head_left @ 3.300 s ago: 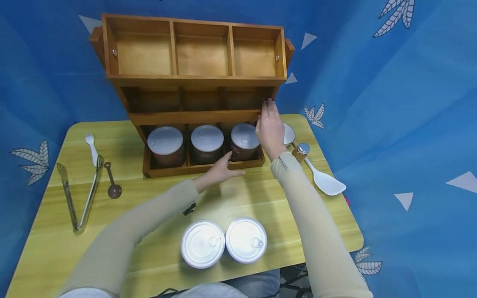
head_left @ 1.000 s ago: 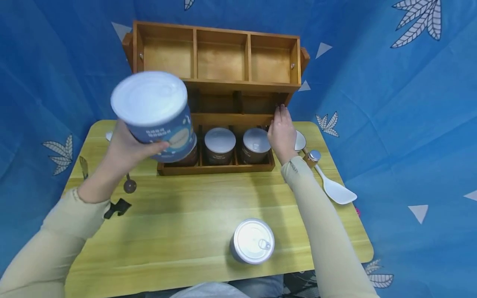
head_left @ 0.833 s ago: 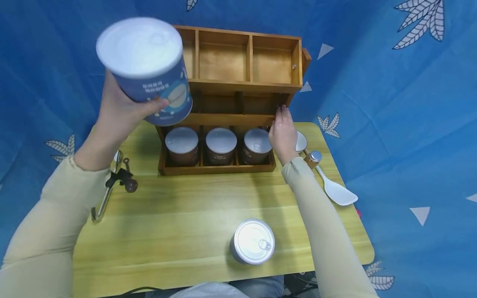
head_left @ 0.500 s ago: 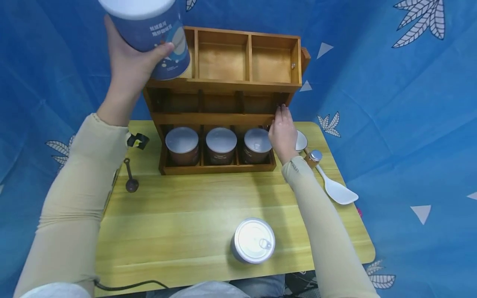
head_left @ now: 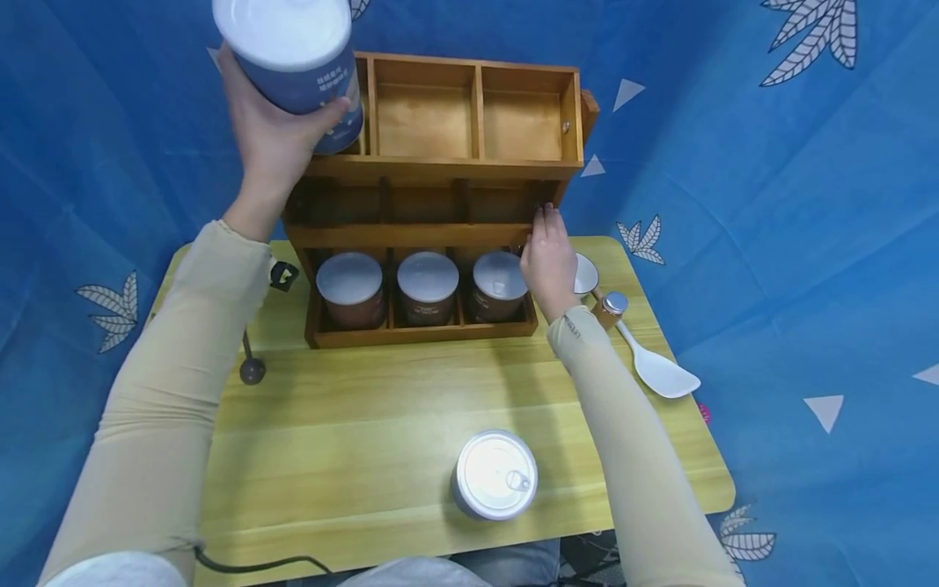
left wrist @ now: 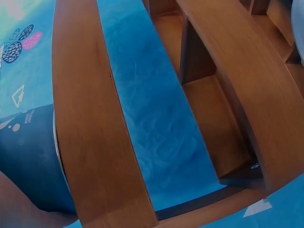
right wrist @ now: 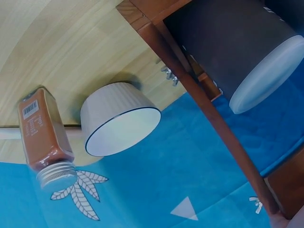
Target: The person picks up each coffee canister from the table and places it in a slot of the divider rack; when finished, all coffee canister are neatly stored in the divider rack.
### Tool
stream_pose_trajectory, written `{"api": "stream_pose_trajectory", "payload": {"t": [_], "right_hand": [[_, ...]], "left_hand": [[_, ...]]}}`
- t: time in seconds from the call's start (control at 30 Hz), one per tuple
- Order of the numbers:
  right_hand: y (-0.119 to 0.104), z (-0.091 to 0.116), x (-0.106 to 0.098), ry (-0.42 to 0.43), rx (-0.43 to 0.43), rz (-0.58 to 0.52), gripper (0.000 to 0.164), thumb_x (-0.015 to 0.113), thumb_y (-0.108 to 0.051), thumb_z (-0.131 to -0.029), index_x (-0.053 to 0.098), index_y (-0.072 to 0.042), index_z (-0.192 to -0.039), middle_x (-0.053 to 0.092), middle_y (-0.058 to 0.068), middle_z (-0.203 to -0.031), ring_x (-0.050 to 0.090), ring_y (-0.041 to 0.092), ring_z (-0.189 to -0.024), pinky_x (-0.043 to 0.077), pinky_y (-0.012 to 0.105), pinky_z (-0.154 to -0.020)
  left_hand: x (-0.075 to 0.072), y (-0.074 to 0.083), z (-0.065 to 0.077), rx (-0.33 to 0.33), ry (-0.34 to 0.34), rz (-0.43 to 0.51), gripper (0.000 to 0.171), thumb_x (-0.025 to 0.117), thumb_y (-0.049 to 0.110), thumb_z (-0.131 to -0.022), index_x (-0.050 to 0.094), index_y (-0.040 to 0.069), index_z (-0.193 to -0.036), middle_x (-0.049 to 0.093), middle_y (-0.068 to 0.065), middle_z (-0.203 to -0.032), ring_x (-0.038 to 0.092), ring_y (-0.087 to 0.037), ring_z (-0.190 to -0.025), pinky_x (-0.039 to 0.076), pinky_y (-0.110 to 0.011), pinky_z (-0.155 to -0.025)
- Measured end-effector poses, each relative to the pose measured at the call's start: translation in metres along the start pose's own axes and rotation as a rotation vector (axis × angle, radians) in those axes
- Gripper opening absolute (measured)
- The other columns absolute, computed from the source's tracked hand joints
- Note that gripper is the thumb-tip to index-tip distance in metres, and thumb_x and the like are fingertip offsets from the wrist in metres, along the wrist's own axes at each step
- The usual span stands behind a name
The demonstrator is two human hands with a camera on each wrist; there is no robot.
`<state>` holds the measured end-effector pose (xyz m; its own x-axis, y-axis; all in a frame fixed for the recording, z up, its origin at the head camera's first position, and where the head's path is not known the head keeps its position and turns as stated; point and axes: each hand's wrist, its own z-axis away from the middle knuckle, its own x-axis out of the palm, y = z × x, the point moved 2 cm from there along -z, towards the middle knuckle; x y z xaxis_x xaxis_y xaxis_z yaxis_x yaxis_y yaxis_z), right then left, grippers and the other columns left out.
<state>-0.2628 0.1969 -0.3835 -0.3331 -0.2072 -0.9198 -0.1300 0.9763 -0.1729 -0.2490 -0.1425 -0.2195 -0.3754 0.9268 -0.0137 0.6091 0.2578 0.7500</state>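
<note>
Gripping the blue can round its side with the left hand, likely to leave its base free, at the top left compartment of the wooden rack; hard to tell whether seated. Resting the right hand's straight fingers on the rack's right side, probably for bracing. Lower, between both hands, three lidded jars, one per compartment, perhaps against knocking. Nearer the body, a second can on the bench.
</note>
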Motion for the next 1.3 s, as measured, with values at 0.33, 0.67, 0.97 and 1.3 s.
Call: {"api": "stream_pose_trajectory", "payload": {"t": [0.33, 0.67, 0.97, 1.3], "right_hand": [[0.024, 0.033, -0.016, 0.01, -0.117, -0.058, 0.05, 0.043, -0.014, -0.102, 0.038, 0.004, -0.148, 0.039, 0.021, -0.155, 0.037, 0.032, -0.145, 0.039, 0.042, -0.117], [0.023, 0.034, -0.015, -0.006, -0.12, -0.064, 0.05, 0.044, -0.014, -0.102, 0.037, 0.003, -0.149, 0.037, 0.02, -0.156, 0.036, 0.032, -0.146, 0.038, 0.042, -0.117], [0.025, 0.031, -0.017, -0.041, -0.09, -0.051, 0.051, 0.041, -0.016, -0.103, 0.035, 0.001, -0.15, 0.034, 0.017, -0.158, 0.033, 0.03, -0.148, 0.037, 0.042, -0.118], [0.023, 0.03, -0.019, -0.095, -0.062, -0.033, 0.053, 0.039, -0.019, -0.104, 0.03, -0.001, -0.153, 0.029, 0.015, -0.161, 0.029, 0.028, -0.15, 0.034, 0.041, -0.119]], "left_hand": [[0.006, 0.04, 0.056, -0.024, 0.069, -0.135, 0.102, 0.085, 0.014, -0.07, 0.022, -0.003, -0.148, 0.039, -0.009, -0.149, 0.038, -0.011, -0.139, 0.027, -0.021, -0.118], [0.005, 0.026, 0.059, -0.105, 0.034, -0.147, 0.105, 0.085, 0.013, -0.07, 0.018, 0.0, -0.15, 0.035, -0.006, -0.152, 0.036, -0.01, -0.141, 0.029, -0.021, -0.117], [0.005, 0.026, 0.066, -0.129, -0.023, -0.205, 0.109, 0.085, 0.013, -0.068, 0.016, 0.002, -0.152, 0.036, -0.004, -0.153, 0.035, -0.006, -0.141, 0.024, -0.017, -0.116], [0.0, 0.045, 0.105, -0.127, -0.002, -0.248, 0.107, 0.079, 0.014, -0.079, 0.005, 0.0, -0.155, 0.023, -0.005, -0.163, 0.022, -0.003, -0.149, 0.019, -0.017, -0.12]]}}
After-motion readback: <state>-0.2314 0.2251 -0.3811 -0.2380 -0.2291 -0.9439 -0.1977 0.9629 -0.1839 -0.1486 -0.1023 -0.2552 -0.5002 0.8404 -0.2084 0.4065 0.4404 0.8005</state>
